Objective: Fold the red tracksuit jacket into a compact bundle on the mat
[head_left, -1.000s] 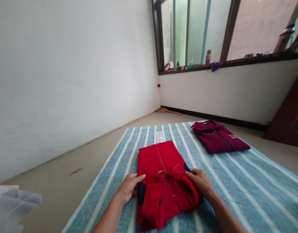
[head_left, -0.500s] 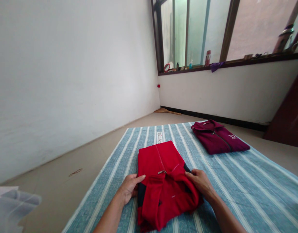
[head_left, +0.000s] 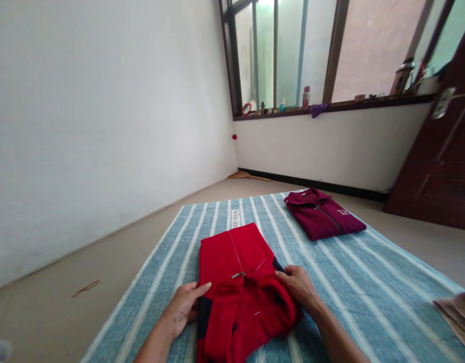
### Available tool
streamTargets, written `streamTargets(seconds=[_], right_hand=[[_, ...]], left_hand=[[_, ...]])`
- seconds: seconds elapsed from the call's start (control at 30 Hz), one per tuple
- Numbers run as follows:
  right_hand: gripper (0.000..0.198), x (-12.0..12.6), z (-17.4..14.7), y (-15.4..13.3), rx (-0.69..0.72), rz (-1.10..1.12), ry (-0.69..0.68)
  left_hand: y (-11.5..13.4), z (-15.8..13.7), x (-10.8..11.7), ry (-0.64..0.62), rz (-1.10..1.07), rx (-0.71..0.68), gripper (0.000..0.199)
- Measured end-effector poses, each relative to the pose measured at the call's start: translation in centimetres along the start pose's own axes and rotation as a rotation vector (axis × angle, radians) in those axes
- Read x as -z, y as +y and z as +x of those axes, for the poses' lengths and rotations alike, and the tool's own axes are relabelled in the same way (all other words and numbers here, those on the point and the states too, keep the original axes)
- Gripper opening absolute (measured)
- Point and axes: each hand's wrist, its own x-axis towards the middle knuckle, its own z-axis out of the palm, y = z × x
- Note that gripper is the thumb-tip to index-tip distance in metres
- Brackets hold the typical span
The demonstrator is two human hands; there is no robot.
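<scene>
A folded red jacket (head_left: 228, 252) with dark navy side panels lies in front of me on a blue-and-white striped cloth. Its collar points towards me, and a zipper pull shows near the middle. At its left edge, my left hand (head_left: 184, 306) grips the fabric, thumb on top and fingers partly hidden underneath. My right hand (head_left: 297, 285) pinches the opposite side beside the collar. Farther off to the right lies a folded maroon zip jacket (head_left: 319, 217), which neither hand touches.
The striped cloth (head_left: 157, 282) covers a flat surface, with brown fabric (head_left: 459, 315) at its right edge. Bottles and a mirror (head_left: 246, 109) line the windowsill. A dark red door (head_left: 437, 171) stands at right. A thin loop (head_left: 85, 288) lies on the floor.
My view has turned right, so everything sits farther left, and the door and brown fabric show more. Both hands keep their hold on the red jacket, which looks unchanged.
</scene>
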Motion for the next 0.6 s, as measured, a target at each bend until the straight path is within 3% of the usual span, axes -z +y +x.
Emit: streamTargets(seconds=[0.6], right_hand=[[0.034, 0.11, -0.07, -0.19, 0.009, 0.017, 0.001]], left_hand=[[-0.11, -0.11, 0.07, 0.007, 0.009, -0.002, 0.047]])
